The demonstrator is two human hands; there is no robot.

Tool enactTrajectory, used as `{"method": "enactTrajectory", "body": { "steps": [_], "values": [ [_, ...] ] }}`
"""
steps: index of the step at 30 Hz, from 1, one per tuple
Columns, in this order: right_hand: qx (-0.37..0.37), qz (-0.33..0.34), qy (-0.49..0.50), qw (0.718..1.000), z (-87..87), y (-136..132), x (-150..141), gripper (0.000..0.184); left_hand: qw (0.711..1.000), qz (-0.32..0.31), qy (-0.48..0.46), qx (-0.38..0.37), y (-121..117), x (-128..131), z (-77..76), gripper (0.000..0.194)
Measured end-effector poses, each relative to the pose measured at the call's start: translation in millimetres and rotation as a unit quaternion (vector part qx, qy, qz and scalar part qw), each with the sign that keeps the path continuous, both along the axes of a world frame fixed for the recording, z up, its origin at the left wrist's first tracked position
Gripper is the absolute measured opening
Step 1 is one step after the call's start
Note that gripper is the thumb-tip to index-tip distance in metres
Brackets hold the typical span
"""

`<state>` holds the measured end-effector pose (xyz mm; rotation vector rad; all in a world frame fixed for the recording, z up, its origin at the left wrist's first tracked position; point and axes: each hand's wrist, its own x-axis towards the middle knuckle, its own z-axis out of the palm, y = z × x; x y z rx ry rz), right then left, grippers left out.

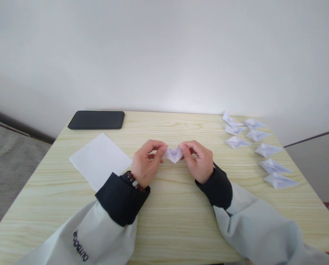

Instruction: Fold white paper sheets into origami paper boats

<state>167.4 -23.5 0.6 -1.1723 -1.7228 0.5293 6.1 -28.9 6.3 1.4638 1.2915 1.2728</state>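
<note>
Between my two hands is a small folded piece of white paper point(174, 154), its middle coming to a point toward me. My left hand point(148, 162) pinches its left end between thumb and fingers. The right end is pinched in the same way by my right hand point(197, 160). Fingertips on both sides hide the ends of the paper. Beside my left wrist lies a stack or sheet of square white paper point(99, 158), partly covered by my dark cuff.
A black phone point(96, 120) lies at the table's back left. On the right are several folded white paper pieces point(267, 149), and one with an upright tip point(227, 117) sits near the back edge. A white wall point(164, 55) stands behind the wooden table point(170, 221).
</note>
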Motion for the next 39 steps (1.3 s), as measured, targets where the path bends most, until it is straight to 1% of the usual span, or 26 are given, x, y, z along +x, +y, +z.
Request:
{"method": "enactTrajectory", "body": {
  "steps": [3, 6, 10, 12, 14, 15, 16, 17, 18, 20, 21, 23, 27, 30, 32, 34, 36, 38, 39],
  "values": [
    [-0.016, -0.018, 0.062, 0.998, -3.1, 1.6, 2.7, 0.016, 0.996, 0.007, -0.085, 0.012, 0.8, 0.8, -0.6, 0.018],
    [-0.015, -0.026, 0.097, 0.995, -5.4, 1.8, 3.5, 0.015, 0.99, -0.013, -0.143, 0.006, 0.9, 2.1, 0.8, 0.019],
    [-0.038, -0.035, 0.118, 0.992, -8.0, 1.9, 2.8, 0.017, 0.985, -0.028, -0.17, -0.023, 1.9, 3.0, 0.1, 0.02],
    [-0.046, -0.034, 0.123, 0.991, -8.9, 2.2, 2.6, 0.019, 0.985, -0.03, -0.167, -0.018, 2.4, 2.1, -1.7, 0.018],
    [-0.042, -0.027, 0.12, 0.992, -9.1, 2.1, 2.9, 0.018, 0.989, -0.036, -0.142, 0.012, 2.2, 0.1, -2.8, 0.012],
    [-0.034, -0.021, 0.114, 0.993, -8.8, 2.0, 3.0, 0.017, 0.992, -0.04, -0.111, 0.034, 1.9, -1.4, -2.6, 0.01],
    [-0.024, -0.014, 0.104, 0.994, -8.1, 1.7, 3.2, 0.015, 0.995, -0.047, -0.068, 0.061, 1.4, -3.0, -1.8, 0.009],
    [-0.013, -0.008, 0.09, 0.996, -7.1, 1.3, 3.4, 0.014, 0.995, -0.05, -0.012, 0.087, 0.9, -4.6, -0.5, 0.012],
    [-0.004, -0.002, 0.072, 0.997, -5.9, 0.9, 3.5, 0.014, 0.99, -0.061, 0.058, 0.111, 0.5, -6.1, 1.0, 0.016],
    [0.01, 0.005, 0.034, 0.999, -3.2, 0.1, 3.5, 0.014, 0.97, -0.075, 0.167, 0.16, 0.2, -8.2, 3.7, 0.019],
    [0.014, 0.006, 0.019, 1.0, -1.9, -0.1, 3.5, 0.014, 0.96, -0.077, 0.203, 0.176, 0.4, -8.7, 4.4, 0.022],
    [0.02, 0.004, 0.003, 1.0, -0.1, -0.3, 3.5, 0.015, 0.948, -0.071, 0.243, 0.192, 1.4, -9.3, 3.7, 0.024],
    [0.031, 0.016, -0.008, 0.999, -0.9, 1.2, 4.4, 0.014, 0.946, -0.057, 0.256, 0.192, 4.3, -11.1, -1.6, 0.012],
    [0.03, 0.033, 0.003, 0.999, -3.8, 2.4, 5.3, 0.013, 0.948, -0.047, 0.251, 0.191, 5.4, -13.0, -3.6, 0.009],
    [0.022, 0.048, 0.021, 0.998, -5.5, 2.4, 5.6, 0.012, 0.948, -0.026, 0.246, 0.202, 5.5, -13.5, -3.6, 0.007],
    [0.01, 0.069, 0.044, 0.997, -6.2, 1.7, 5.9, 0.011, 0.946, -0.013, 0.241, 0.218, 5.5, -13.3, -3.3, 0.006],
    [-0.004, 0.103, 0.062, 0.993, -5.9, 0.6, 6.1, 0.009, 0.943, -0.013, 0.24, 0.23, 5.2, -12.8, -3.0, 0.006],
    [-0.009, 0.133, 0.058, 0.989, -4.9, -0.1, 5.9, 0.01, 0.939, -0.02, 0.244, 0.241, 4.7, -12.5, -2.7, 0.005],
    [-0.005, 0.143, 0.047, 0.989, -4.4, -0.2, 5.8, 0.013, 0.936, -0.024, 0.247, 0.248, 4.5, -12.5, -2.7, 0.005]
  ]
}}
